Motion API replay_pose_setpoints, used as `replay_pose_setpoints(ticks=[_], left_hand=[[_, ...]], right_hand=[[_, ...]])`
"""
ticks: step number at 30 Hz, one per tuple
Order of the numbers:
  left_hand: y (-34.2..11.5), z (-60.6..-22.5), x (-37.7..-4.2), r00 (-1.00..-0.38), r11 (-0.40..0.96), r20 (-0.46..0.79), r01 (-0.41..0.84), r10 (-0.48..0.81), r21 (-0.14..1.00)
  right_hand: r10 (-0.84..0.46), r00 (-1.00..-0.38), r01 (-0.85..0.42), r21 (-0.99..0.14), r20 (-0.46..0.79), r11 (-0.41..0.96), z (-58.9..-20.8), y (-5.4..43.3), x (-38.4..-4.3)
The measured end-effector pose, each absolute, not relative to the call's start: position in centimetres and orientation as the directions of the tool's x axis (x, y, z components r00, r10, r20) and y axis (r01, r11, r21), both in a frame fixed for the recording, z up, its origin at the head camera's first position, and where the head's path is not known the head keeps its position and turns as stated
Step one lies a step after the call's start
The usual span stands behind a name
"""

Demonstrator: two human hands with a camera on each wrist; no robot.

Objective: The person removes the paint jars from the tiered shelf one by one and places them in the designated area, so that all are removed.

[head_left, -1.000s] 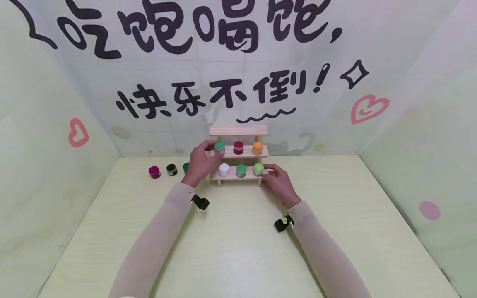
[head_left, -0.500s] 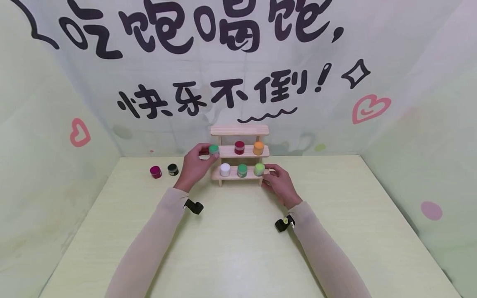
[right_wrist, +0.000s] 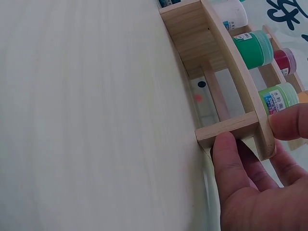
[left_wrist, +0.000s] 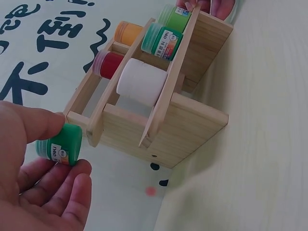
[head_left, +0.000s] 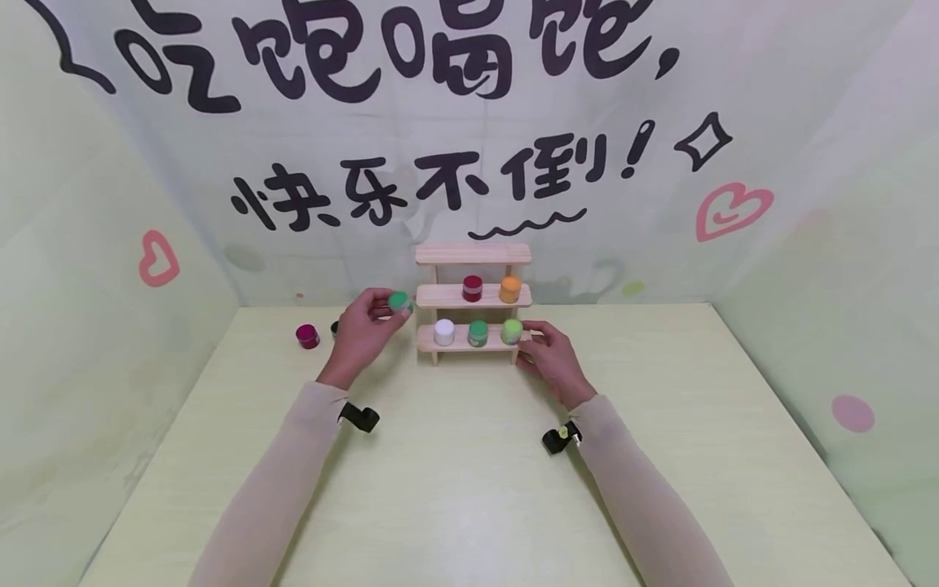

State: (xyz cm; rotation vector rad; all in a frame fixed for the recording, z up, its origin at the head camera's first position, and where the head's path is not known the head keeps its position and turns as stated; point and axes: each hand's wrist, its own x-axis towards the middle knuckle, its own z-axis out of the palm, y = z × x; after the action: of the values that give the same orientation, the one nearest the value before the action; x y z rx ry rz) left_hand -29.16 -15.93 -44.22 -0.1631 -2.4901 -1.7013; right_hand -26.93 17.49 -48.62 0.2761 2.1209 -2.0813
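My left hand [head_left: 361, 333] holds a small green paint jar [head_left: 399, 302] just off the left end of a three-tier wooden shelf [head_left: 473, 254]. In the left wrist view the jar [left_wrist: 60, 144] sits between thumb and fingers, clear of the wood. My right hand [head_left: 555, 363] grips the right end of the lowest tier. Its thumb lies beside a light green jar [right_wrist: 279, 98]; whether they touch I cannot tell. A white jar [head_left: 443, 332] and another green jar [head_left: 478, 333] share that tier. Dark red [head_left: 473, 288] and orange [head_left: 509, 289] jars stand on the middle one.
At the table's back left stand a magenta jar [head_left: 307, 336] and a black one [head_left: 334, 329], mostly hidden by my left hand. Behind the shelf hangs a printed cloth [head_left: 352, 269]. The pale table [head_left: 455, 473] stretches towards me.
My left hand has taken the green jar off the middle tier's left end and carried it left. It now hides a teal jar seen earlier on the table. The right hand stays put.
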Motion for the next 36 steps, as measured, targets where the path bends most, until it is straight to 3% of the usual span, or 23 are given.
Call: replay_pose_setpoints(ticks=[36], left_hand=[[-22.7, -48.4, -27.3, -0.997, 0.617, 0.01, 0.058, 0.08, 0.785]], right_hand=[[0.024, -0.971, 0.237, -0.971, -0.236, 0.017, -48.4, 17.3, -26.9]])
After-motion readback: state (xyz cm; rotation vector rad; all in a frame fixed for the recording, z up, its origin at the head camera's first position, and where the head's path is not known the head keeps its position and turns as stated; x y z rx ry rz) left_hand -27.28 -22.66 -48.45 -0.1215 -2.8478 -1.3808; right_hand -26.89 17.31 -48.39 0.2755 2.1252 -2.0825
